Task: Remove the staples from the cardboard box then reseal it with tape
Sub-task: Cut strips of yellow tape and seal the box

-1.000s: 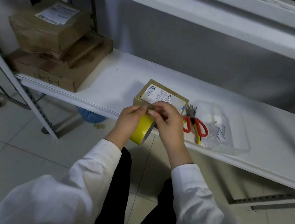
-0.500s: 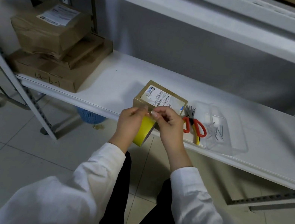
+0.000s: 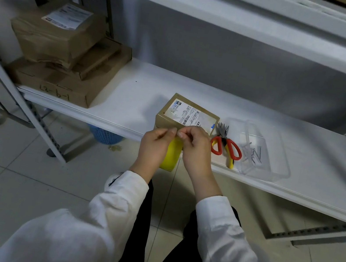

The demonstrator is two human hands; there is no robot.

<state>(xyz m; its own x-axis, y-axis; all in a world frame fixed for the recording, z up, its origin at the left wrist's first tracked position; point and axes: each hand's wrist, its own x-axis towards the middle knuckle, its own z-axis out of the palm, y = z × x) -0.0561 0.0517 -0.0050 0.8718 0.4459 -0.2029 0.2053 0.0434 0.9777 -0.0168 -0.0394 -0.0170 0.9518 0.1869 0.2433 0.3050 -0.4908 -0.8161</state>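
Note:
A small cardboard box (image 3: 187,115) with a white shipping label stands near the front edge of the white shelf (image 3: 126,99). Just in front of it, below the shelf edge, I hold a yellow tape roll (image 3: 172,156) between both hands. My left hand (image 3: 155,146) grips the roll from the left. My right hand (image 3: 196,149) pinches at the roll's top, where the tape end seems to be; the tape end itself is too small to make out. Both hands hide most of the roll and the box's near face.
Red-handled scissors (image 3: 227,147) lie right of the box, with a yellow-handled tool partly under them. A clear plastic tray (image 3: 264,147) holding several metal staples sits further right. Stacked brown parcels (image 3: 65,56) fill the shelf's left end. A blue basket (image 3: 104,135) stands on the floor.
My hands and the tape roll stay in about the same spot in front of the box; my fingertips shift slightly at the roll's top. The view has tilted a little.

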